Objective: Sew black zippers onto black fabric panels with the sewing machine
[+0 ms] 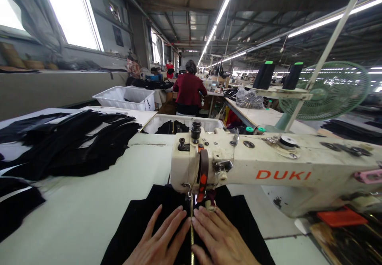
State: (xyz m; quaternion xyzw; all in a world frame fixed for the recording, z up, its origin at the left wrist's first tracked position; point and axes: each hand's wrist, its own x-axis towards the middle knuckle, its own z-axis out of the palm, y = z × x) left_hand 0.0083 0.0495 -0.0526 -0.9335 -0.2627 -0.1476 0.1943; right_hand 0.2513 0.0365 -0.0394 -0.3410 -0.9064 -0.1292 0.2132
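Observation:
Black fabric (125, 225) lies under the head of a white sewing machine (238, 157). A gold-toothed zipper (192, 237) runs down its middle, toward the needle area. My left hand (162, 233) rests flat on the fabric just left of the zipper, fingers spread. On the zipper's right side, my right hand (219, 233) lies flat too, its fingers stretched toward the machine and fingertips close to the teeth. The needle and presser foot are partly hidden behind the machine head and a dark hanging strap (203, 173).
Stacked black fabric pieces (74, 141) lie on the table at left. Behind the machine is a white bin (205, 123) with black pieces; another bin (125, 98) stands farther back. Thread cones (264, 76) and a green fan (325, 92) are at right. A person (190, 86) sits ahead.

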